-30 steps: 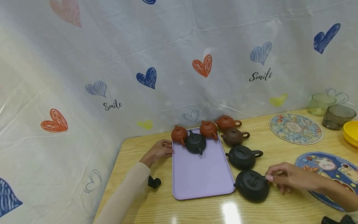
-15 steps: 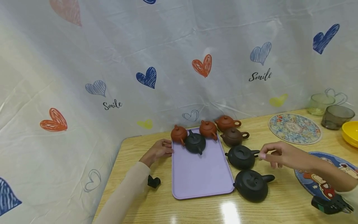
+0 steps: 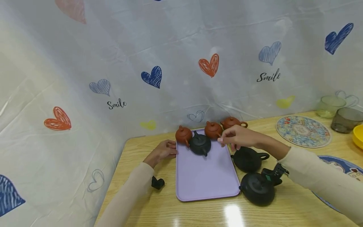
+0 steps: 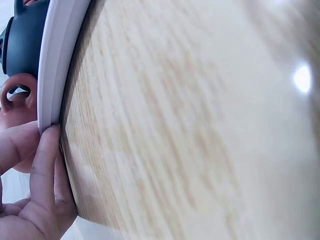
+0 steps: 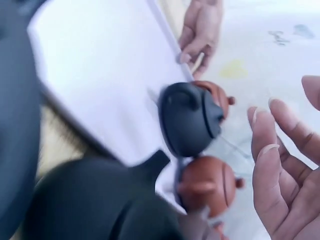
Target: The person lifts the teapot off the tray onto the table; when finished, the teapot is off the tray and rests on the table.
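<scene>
At the lilac tray's (image 3: pixel 207 176) left rim, my left hand (image 3: pixel 161 152) pinches the edge, as the left wrist view shows. My right hand (image 3: pixel 242 137) hovers over the tray's right edge, by the handle of a reddish-brown teapot (image 3: pixel 212 129). Its fingers are loosely bent and hold nothing in the right wrist view. Also at the tray's far end are a black teapot (image 3: pixel 200 145) and another reddish-brown teapot (image 3: pixel 183 135). Right of the tray stand a reddish-brown teapot (image 3: pixel 231 122) and two black teapots (image 3: pixel 246 160), (image 3: pixel 258 190). My right hand hides the dark brown teapot in the head view.
Two round mats, one floral (image 3: pixel 303 130) and one blue (image 3: pixel 351 168), lie on the right of the wooden table (image 3: pixel 210 214). Behind them are a green glass (image 3: pixel 330 107), a grey glass (image 3: pixel 346 119) and a yellow bowl (image 3: pixel 359 137). A heart-printed curtain (image 3: pixel 175 94) borders the table.
My right hand has gone from the nearest black teapot's handle, past the second black teapot's handle, to the far left over the tray's right edge. My left hand has stayed at the rim.
</scene>
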A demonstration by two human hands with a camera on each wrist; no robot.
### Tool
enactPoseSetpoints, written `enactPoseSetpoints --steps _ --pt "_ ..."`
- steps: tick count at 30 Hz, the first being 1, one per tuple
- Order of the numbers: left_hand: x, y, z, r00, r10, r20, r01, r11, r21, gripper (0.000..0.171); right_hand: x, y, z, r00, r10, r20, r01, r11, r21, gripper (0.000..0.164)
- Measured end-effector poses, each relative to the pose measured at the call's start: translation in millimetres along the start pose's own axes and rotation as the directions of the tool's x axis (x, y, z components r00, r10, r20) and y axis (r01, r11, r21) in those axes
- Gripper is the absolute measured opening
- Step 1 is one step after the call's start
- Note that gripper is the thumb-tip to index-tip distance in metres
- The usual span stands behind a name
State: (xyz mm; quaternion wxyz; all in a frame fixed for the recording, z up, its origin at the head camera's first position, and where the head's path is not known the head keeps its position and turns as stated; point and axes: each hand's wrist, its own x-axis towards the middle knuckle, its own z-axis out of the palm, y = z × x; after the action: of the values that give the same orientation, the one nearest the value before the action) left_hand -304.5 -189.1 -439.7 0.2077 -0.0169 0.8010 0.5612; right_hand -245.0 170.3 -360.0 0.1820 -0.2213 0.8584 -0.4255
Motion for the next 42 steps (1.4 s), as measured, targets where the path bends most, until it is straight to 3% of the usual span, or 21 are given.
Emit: enactPoseSetpoints --steps 8,15,20,27,42 --pt "0.8 0.3 0.8 1.000 -0.003 -0.011 0.003 1.000 -0.008 0.049 48.7 -4.1 22.8 0.996 0.089 0.004 -0.089 0.996 -0.003 0.034" --pt "1.8 0.3 1.5 1.000 -0.003 -0.001 0.003 1.000 -0.006 0.049 69.5 3.7 39.1 0.985 0.174 0.007 -0.174 0.985 -0.008 0.033" --pt "0.5 1.6 1.1 1.000 0.002 0.007 -0.002 1.000 0.000 0.050 73.3 5.0 51.0 0.972 0.233 -0.015 -0.234 0.971 -0.049 0.038" --pt "-0.5 2.0 0.0 1.000 0.003 0.003 -0.003 1.000 -0.002 0.049 74.4 0.9 62.5 0.958 0.280 -0.065 -0.282 0.959 -0.027 0.037" --pt "-0.4 2.0 0.4 1.000 0.010 -0.002 -0.010 1.000 0.002 0.048 65.0 0.7 56.3 0.952 0.303 -0.051 -0.300 0.952 0.054 0.030"
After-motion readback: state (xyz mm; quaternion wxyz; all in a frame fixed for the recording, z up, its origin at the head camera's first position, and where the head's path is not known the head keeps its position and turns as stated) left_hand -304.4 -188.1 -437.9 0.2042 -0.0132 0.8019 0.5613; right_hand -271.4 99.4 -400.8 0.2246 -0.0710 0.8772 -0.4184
